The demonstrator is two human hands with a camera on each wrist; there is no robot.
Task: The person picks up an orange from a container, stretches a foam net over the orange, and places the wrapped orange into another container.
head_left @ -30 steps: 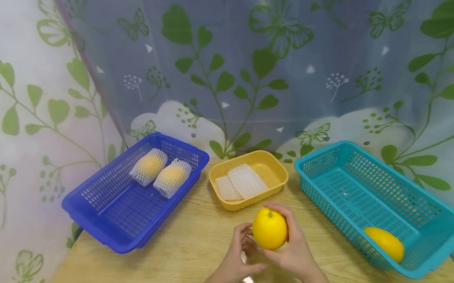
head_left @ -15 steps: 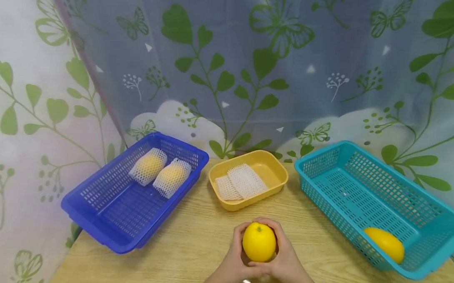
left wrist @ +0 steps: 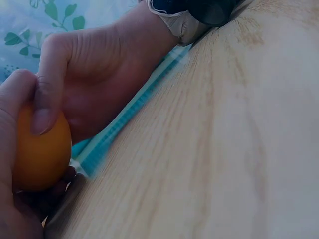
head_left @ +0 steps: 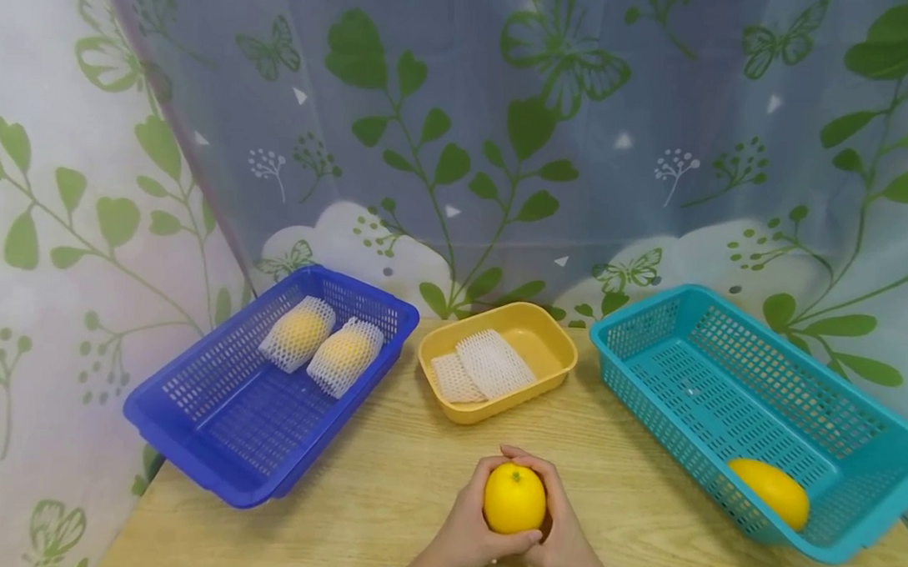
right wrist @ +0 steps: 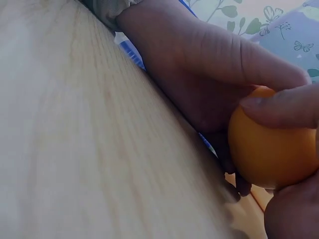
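Note:
Both hands hold one yellow-orange orange low over the front of the table, its green stem end facing up. My left hand curls round its left side, with the thumb across the near face. Round its right side curls my right hand. In the left wrist view a thumb lies on the orange; the right wrist view shows the orange between both hands. The far fingers are mostly hidden behind the fruit.
A blue basket at left holds two fruits in white foam nets. Behind the hands stands a yellow tray with white foam nets. The turquoise basket at right holds another orange. A patterned curtain hangs behind.
The orange has moved left and down towards me. My left hand, earlier loosely beside the fruit, has closed round it together with the right hand.

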